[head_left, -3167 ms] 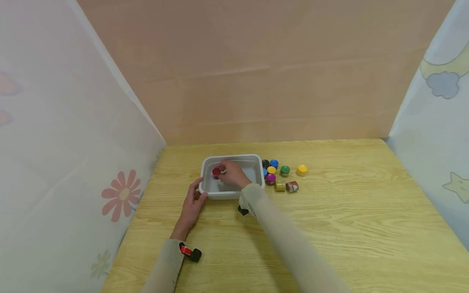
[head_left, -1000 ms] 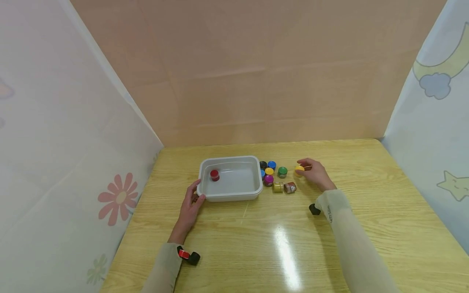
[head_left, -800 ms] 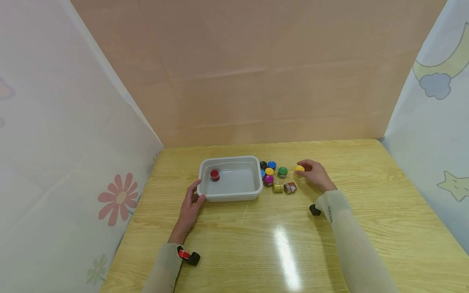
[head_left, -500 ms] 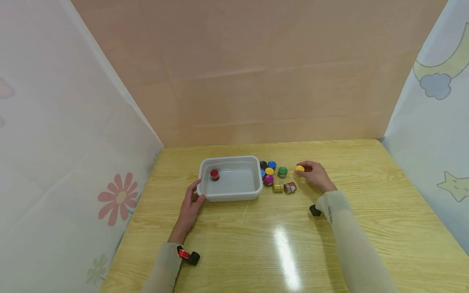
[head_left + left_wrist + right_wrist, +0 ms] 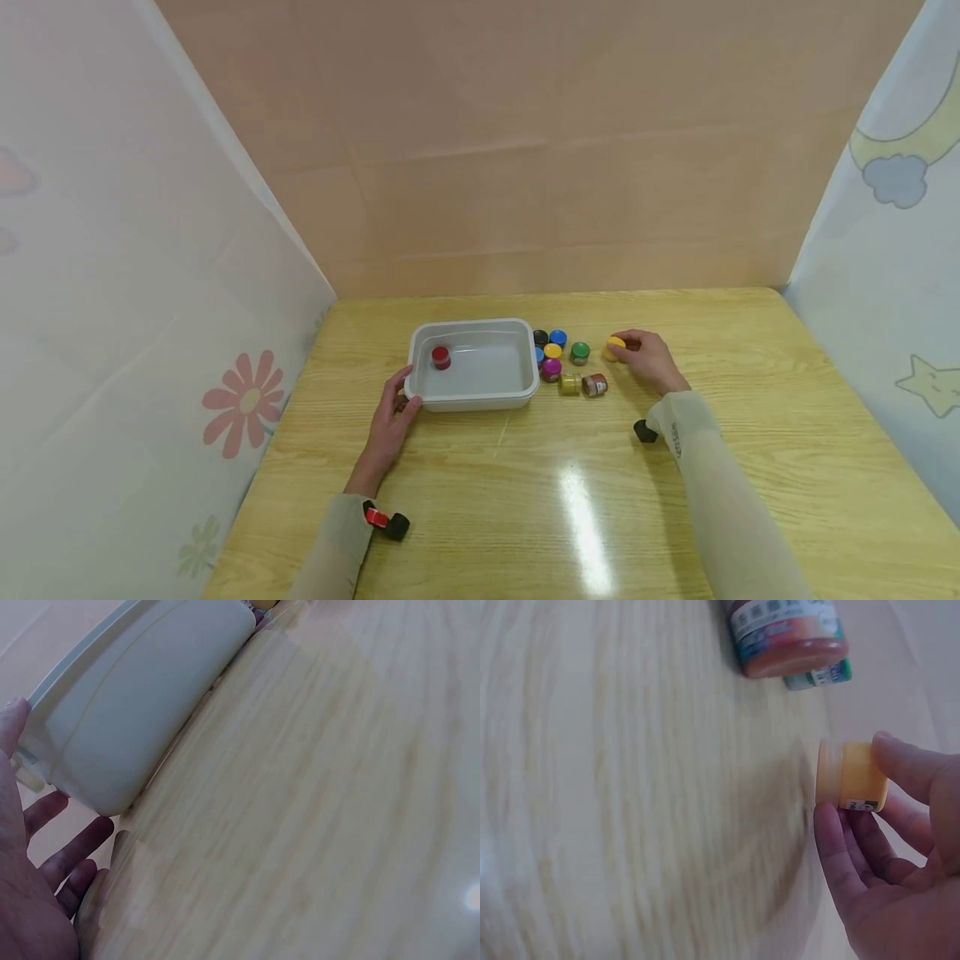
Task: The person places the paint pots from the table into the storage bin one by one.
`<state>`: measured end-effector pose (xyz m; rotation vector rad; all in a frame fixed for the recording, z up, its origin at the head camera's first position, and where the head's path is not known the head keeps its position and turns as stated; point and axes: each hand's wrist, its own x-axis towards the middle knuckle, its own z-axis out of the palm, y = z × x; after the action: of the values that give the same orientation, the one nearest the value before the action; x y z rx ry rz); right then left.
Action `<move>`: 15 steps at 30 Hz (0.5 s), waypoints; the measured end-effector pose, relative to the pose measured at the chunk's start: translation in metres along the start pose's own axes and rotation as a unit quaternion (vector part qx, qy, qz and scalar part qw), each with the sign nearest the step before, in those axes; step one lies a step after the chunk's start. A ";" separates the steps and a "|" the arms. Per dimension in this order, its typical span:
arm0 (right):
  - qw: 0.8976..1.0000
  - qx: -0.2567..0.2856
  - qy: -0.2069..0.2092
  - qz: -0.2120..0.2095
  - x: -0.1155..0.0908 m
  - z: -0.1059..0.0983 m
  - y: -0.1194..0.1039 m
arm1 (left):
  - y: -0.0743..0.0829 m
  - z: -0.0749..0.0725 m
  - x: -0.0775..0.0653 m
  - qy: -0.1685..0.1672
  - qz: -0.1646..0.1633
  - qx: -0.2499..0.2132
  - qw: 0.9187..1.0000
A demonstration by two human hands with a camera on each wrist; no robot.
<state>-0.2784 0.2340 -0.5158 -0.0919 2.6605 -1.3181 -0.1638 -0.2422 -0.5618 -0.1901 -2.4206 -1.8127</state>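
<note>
In the head view, my left hand point(image 5: 388, 421) holds the near left corner of a white plastic tub point(image 5: 471, 405). The left wrist view has the thumb at the tub's rim and other fingers by its lower corner. A small jar with a red lid point(image 5: 441, 358) stands inside, toward the left. Out to the right, my right hand point(image 5: 647, 360) pinches a small yellow-lidded jar point(image 5: 862, 776) between thumb and fingers. That jar looks slightly tilted; whether its base touches the table I cannot tell.
Several small paint jars cluster right of the tub, among them a magenta-lidded jar point(image 5: 551, 370) and a green-lidded jar point(image 5: 580, 353). A yellow jar point(image 5: 570, 383) and a brown jar point(image 5: 596, 384) lie on their sides in front. Wooden tabletop point(image 5: 480, 508) extends beneath everything.
My right hand left the red-lidded jar in the tub, moved right and took hold of the yellow-lidded jar, which has since tilted slightly. The left hand stays on the tub's corner.
</note>
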 end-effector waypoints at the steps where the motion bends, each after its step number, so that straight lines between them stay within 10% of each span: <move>1: 1.000 0.003 0.002 -0.001 0.000 0.000 -0.001 | 0.000 0.000 0.000 0.000 -0.001 0.000 1.000; 15: 0.996 0.085 0.016 -0.002 0.000 -0.002 -0.022 | 0.002 -0.002 0.002 -0.011 -0.019 0.011 1.000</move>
<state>-0.2794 0.2221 -0.4977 -0.0556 2.5617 -1.5525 -0.1653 -0.2437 -0.5588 -0.1647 -2.4756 -1.8076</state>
